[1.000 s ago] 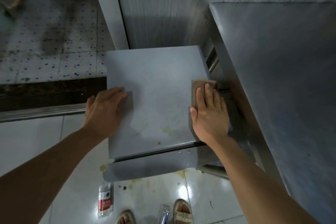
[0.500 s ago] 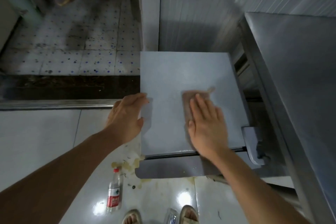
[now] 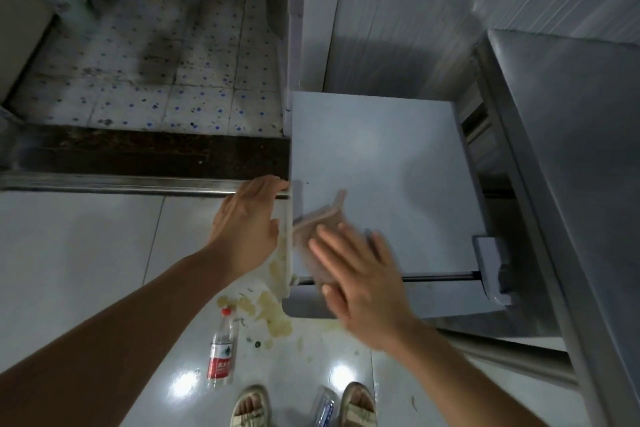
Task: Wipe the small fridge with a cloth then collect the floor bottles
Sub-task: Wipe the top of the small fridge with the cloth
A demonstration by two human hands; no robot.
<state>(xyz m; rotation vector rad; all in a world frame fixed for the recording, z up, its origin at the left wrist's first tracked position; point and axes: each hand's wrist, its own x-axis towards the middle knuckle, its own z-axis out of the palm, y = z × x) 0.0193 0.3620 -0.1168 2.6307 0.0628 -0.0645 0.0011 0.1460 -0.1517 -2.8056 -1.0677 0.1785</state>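
Note:
The small grey fridge (image 3: 381, 156) stands below me, seen from above. A brownish cloth (image 3: 320, 229) lies on its top near the front left corner. My right hand (image 3: 360, 281), fingers straight, presses flat on the cloth and is blurred. My left hand (image 3: 247, 222) rests against the fridge's left edge with relaxed fingers. A clear plastic bottle with a red label and red cap (image 3: 221, 347) lies on the white floor tiles by the fridge's front left corner. A second clear bottle (image 3: 325, 406) lies between my sandalled feet, partly cut off.
A steel counter (image 3: 581, 184) runs along the right, close to the fridge. Yellowish stains (image 3: 270, 312) mark the floor by the fridge. A metal door threshold (image 3: 121, 184) and a dirty speckled tile floor (image 3: 156, 80) lie to the left beyond it.
My right hand slid the cloth from the fridge top's right edge across to its front left corner. My left hand stayed at the left edge. The view shifted left.

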